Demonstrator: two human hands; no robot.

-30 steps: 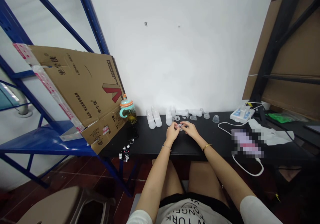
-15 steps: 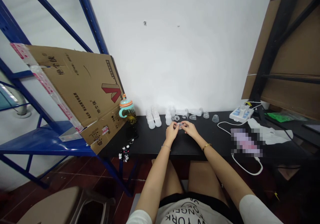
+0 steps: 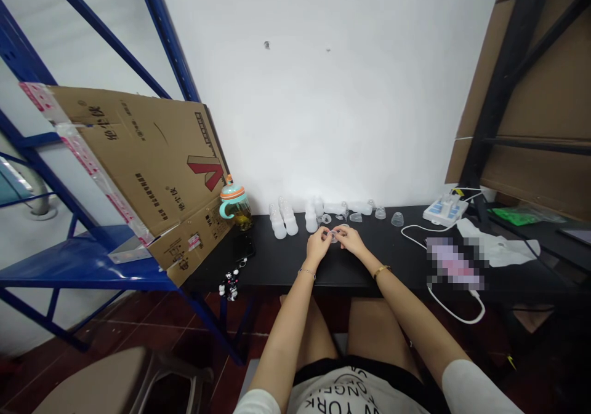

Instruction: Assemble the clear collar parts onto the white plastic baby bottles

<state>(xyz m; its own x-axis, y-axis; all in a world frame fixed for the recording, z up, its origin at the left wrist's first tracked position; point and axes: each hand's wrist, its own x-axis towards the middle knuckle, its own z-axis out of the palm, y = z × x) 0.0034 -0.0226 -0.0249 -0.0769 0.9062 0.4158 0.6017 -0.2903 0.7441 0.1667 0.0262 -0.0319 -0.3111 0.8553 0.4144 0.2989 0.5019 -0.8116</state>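
Over the black table, my left hand (image 3: 318,245) and my right hand (image 3: 349,240) meet, fingertips pinching a small translucent bottle part (image 3: 333,237) from both sides. My fingers cover much of it, so its exact kind is unclear. Just behind my hands lies a whitish ring (image 3: 327,219). White baby bottles lie to the left, one pair (image 3: 289,220) close together and another bottle (image 3: 311,218) nearer my left hand. Beyond my right hand are a clear dome cap (image 3: 398,219), a second cap (image 3: 380,213) and a clear piece on its side (image 3: 356,217).
A teal-lidded jug (image 3: 236,205) stands at the table's left by a cardboard sheet (image 3: 152,168). A dark phone (image 3: 244,246) with a beaded charm (image 3: 229,285) lies near the front edge. Right are a power strip (image 3: 446,210), white cable (image 3: 462,320) and blurred purple item (image 3: 450,263).
The part between my fingertips has tilted, and my fingers have drawn slightly closer together around it. The bottles and caps stay where they were.
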